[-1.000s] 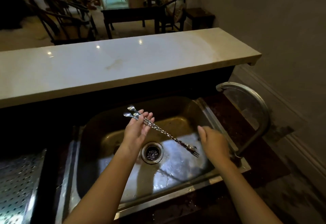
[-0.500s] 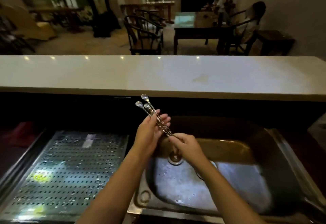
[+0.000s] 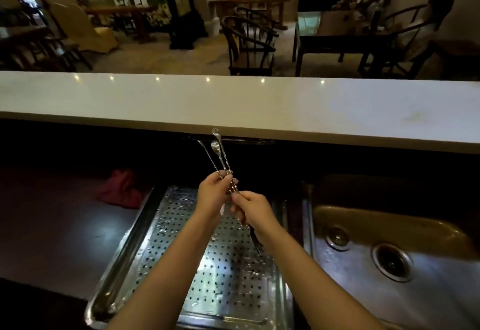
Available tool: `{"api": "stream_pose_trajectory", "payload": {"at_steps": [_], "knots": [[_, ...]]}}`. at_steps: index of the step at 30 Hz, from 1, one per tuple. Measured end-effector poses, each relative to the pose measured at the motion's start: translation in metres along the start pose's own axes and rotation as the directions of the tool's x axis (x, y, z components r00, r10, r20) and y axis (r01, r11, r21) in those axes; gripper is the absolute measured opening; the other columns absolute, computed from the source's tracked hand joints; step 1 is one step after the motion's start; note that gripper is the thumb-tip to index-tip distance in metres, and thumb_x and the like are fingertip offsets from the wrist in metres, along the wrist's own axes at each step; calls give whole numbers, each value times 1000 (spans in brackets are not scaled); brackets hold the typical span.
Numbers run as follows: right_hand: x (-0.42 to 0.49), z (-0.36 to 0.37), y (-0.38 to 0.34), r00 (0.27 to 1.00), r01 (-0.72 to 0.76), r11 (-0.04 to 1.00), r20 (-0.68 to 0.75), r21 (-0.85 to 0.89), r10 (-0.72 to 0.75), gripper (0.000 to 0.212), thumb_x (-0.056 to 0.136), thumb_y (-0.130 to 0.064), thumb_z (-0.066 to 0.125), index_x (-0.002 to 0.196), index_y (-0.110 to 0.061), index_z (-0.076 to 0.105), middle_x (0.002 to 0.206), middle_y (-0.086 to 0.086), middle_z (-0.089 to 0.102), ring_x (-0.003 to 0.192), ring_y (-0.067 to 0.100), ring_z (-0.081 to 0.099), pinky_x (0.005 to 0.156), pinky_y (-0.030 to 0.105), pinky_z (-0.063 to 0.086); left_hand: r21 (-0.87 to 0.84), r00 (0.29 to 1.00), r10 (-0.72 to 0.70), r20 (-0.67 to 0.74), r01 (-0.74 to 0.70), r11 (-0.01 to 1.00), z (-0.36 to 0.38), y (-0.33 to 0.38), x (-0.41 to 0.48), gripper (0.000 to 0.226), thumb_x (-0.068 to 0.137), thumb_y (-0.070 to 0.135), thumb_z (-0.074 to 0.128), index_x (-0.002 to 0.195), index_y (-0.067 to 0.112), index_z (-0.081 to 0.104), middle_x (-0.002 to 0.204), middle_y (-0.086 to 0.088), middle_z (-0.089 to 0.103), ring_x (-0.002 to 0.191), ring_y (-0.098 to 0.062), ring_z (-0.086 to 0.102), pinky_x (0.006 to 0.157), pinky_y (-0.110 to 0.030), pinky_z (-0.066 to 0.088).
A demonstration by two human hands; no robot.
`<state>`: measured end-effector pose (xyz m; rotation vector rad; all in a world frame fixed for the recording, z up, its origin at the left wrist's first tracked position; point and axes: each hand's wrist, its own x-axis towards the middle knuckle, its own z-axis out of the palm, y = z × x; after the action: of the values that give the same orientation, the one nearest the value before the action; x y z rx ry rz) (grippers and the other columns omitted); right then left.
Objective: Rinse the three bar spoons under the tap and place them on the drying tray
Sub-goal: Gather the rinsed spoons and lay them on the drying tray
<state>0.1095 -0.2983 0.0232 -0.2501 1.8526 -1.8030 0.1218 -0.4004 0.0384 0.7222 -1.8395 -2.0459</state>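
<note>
Three long twisted metal bar spoons [image 3: 218, 153] are bunched together, their small bowls pointing up and away, fanned slightly apart. My left hand [image 3: 213, 193] grips the stems near the upper part. My right hand [image 3: 253, 210] holds the same stems lower down, and the forked ends stick out below it. Both hands hover above the perforated steel drying tray [image 3: 166, 246], which sits left of the sink [image 3: 405, 259]. The spoons are not touching the tray.
A red cloth [image 3: 120, 190] lies on the dark counter left of the tray's far end. A raised white bar top [image 3: 259, 106] runs across behind the hands. The sink drain [image 3: 392, 258] is at the right. Chairs and tables stand in the room beyond.
The view and both hands have shifted left from over the sink to over the drying tray. The spoons have tilted more upright, and my right hand now grips them.
</note>
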Motion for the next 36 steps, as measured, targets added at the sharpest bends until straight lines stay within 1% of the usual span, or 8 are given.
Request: {"api": "stream_pose_trajectory", "payload": {"at_steps": [4, 9, 16, 20, 24, 27, 32, 36], "knots": [[23, 51, 14, 987, -158, 973, 37, 169, 154, 21, 95, -16, 49, 86, -12, 68, 62, -2, 54, 47, 6, 42, 40, 15, 30, 86, 999, -33, -10, 34, 996, -48, -6, 23, 14, 93, 6, 52, 81, 7, 60, 71, -7, 56, 60, -14, 54, 39, -15, 44], [43, 90, 32, 962, -256, 900, 1, 353, 273, 23, 93, -12, 52, 105, 3, 64, 65, 1, 57, 53, 8, 46, 45, 16, 36, 214, 996, -55, 65, 40, 976, -88, -15, 45, 7, 92, 4, 53, 90, 2, 59, 63, -8, 52, 37, -7, 53, 39, -19, 45], [50, 116, 52, 912, -290, 894, -184, 341, 366, 19, 89, -15, 59, 100, -2, 68, 72, 4, 64, 59, 15, 56, 59, 26, 48, 261, 986, -154, 58, 134, 956, -113, -42, 66, 17, 93, 7, 54, 107, 1, 62, 70, -5, 57, 56, -15, 53, 55, -24, 49], [49, 110, 63, 872, -280, 919, -328, 277, 364, 17, 91, -15, 56, 90, -9, 71, 71, 1, 63, 58, 14, 53, 59, 27, 46, 326, 982, -187, -31, 187, 927, -126, -59, 79, 25, 92, 12, 56, 112, -2, 63, 85, -12, 63, 69, -21, 57, 67, -33, 53], [45, 101, 72, 836, -232, 949, -456, 212, 306, 15, 92, -12, 54, 92, -7, 68, 61, 0, 53, 50, 11, 43, 49, 21, 39, 548, 976, -211, -51, 204, 811, -137, -74, 87, 30, 90, 22, 60, 113, 4, 65, 110, -22, 67, 83, -31, 64, 82, -39, 53], [46, 98, 79, 827, -222, 975, -525, 24, 201, 25, 93, -13, 51, 72, -6, 62, 55, 4, 41, 48, 15, 32, 47, 25, 31, 692, 979, -200, -35, 168, 702, -140, -85, 86, 41, 90, 24, 61, 129, 11, 55, 115, -13, 66, 69, -19, 59, 69, -32, 51], [50, 98, 92, 837, -244, 953, -535, -178, 114, 44, 94, -6, 48, 51, -13, 37, 50, 2, 33, 50, 14, 30, 51, 27, 29, 764, 992, -123, -29, 101, 637, -139, -101, 83, 46, 90, 20, 60, 133, 10, 45, 111, -15, 66, 80, -28, 66, 70, -37, 54], [50, 98, 99, 827, -303, 911, -552, -278, 107, 50, 92, 1, 46, 47, -18, 33, 51, -3, 34, 47, 10, 30, 50, 20, 29, 832, 999, -37, 7, 15, 555, -137, -105, 83, 42, 91, 20, 59, 128, 7, 46, 116, -14, 62, 99, -30, 62, 73, -36, 47]]}}
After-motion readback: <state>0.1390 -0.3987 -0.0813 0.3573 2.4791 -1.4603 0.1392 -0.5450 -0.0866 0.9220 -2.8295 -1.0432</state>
